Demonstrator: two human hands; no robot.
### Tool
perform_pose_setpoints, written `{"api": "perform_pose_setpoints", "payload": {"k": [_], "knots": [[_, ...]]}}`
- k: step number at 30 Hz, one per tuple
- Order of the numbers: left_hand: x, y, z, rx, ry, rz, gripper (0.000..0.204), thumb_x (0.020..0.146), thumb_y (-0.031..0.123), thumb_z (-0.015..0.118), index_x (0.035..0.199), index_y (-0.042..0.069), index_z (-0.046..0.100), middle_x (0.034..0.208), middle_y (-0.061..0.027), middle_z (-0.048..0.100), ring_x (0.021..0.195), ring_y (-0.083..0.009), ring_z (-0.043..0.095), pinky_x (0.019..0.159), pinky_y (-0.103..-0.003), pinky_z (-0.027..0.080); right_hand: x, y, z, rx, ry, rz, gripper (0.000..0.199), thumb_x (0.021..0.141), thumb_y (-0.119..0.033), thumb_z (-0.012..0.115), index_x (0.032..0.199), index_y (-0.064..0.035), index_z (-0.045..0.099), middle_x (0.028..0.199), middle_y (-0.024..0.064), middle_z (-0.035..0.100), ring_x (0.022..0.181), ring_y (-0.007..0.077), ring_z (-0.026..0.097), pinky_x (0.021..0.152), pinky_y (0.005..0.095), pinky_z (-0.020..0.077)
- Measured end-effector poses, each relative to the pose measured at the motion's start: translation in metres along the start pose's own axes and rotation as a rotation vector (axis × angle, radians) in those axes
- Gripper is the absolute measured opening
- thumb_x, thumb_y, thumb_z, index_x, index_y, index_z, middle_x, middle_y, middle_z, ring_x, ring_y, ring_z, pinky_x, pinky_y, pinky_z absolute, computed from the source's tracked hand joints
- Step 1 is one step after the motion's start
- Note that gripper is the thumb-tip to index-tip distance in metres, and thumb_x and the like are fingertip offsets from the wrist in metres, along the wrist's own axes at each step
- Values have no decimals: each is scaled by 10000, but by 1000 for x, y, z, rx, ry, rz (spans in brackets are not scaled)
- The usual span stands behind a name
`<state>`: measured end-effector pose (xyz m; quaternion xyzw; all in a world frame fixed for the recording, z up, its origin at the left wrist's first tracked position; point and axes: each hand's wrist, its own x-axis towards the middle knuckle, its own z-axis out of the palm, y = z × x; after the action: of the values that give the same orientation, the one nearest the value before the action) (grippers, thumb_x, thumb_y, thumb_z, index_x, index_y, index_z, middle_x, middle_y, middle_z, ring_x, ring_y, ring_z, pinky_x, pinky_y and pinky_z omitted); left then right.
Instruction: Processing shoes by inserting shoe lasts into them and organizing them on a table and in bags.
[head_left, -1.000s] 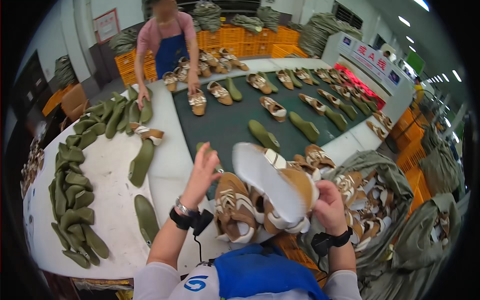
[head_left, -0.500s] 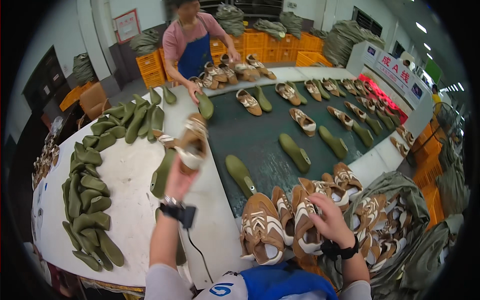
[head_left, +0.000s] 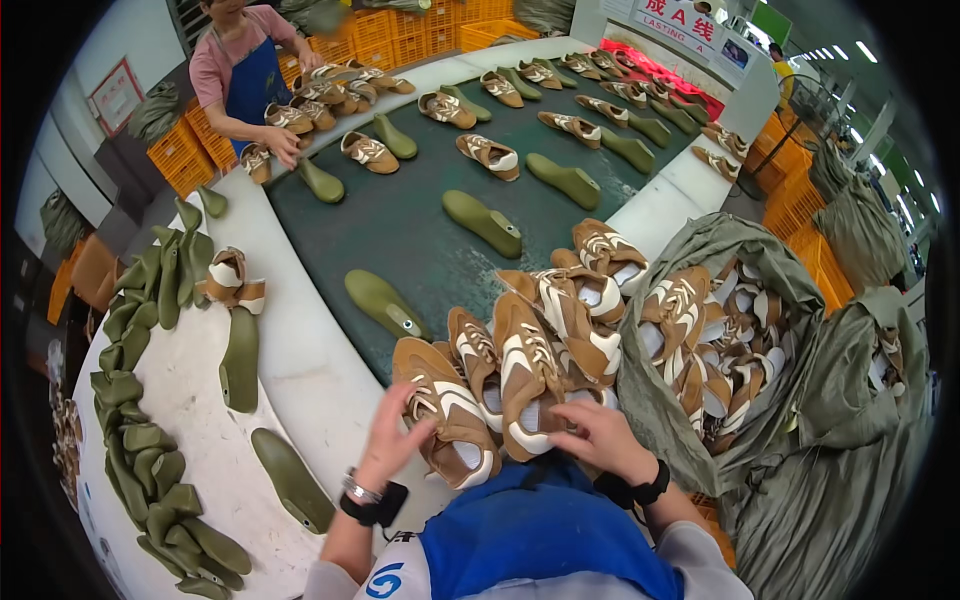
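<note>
Brown and white sneakers stand bunched before me at the belt's near end. My left hand, thumb and fingers spread, is against the side of the leftmost sneaker. My right hand has its fingers apart at the white heel of the middle sneaker; its fingertips reach that heel and neither hand closes round a shoe. A smaller-looking sneaker sits between those two. More sneakers lean together to the right. A green shoe last lies on the dark belt just beyond.
Many green lasts cover the left side of the white table; two sneakers rest near them. A grey-green sack full of sneakers stands at right. Across the belt, a person in a blue apron handles shoes. Orange crates stand beyond.
My left hand has set its sneaker down on the left table and come back to the bunched shoes. My right hand has slid to a heel. The view has swung rightward.
</note>
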<state>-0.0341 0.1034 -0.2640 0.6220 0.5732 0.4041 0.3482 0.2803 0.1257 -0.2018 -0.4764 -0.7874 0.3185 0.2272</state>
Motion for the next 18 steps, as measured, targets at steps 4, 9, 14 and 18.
{"api": "perform_pose_setpoints", "payload": {"k": [4, 9, 14, 18], "knots": [[-6, 21, 33, 281, -31, 135, 548, 712, 197, 718, 1182, 20, 499, 1309, -225, 358, 1225, -427, 319, 1020, -468, 298, 2, -10, 4, -47, -33, -121, 279, 775, -269, 672, 968, -73, 628, 861, 91, 618, 714, 266, 612, 609, 332, 496], [-11, 14, 36, 347, 20, 146, 581, 690, 228, 737, 1190, 43, 507, 1324, -233, 341, 1220, -464, 301, 1016, -503, 289, 40, -30, -40, 99, -199, -96, 270, 779, -242, 674, 975, -60, 635, 823, 88, 643, 672, 204, 609, 592, 296, 471], [-12, 5, 36, 319, 8, 157, 610, 682, 279, 752, 1199, 61, 514, 1333, -237, 335, 1208, -463, 309, 1003, -512, 301, 167, -53, -77, 138, -382, -189, 253, 786, -210, 654, 982, -52, 634, 805, 93, 637, 681, 164, 595, 623, 280, 462], [-8, -1, 39, 298, -30, 137, 603, 686, 314, 751, 1196, 82, 529, 1334, -222, 341, 1197, -466, 310, 993, -520, 306, 299, 8, -24, -286, -321, -309, 305, 729, -238, 651, 983, -69, 645, 865, 146, 651, 793, 304, 622, 712, 375, 479]]}}
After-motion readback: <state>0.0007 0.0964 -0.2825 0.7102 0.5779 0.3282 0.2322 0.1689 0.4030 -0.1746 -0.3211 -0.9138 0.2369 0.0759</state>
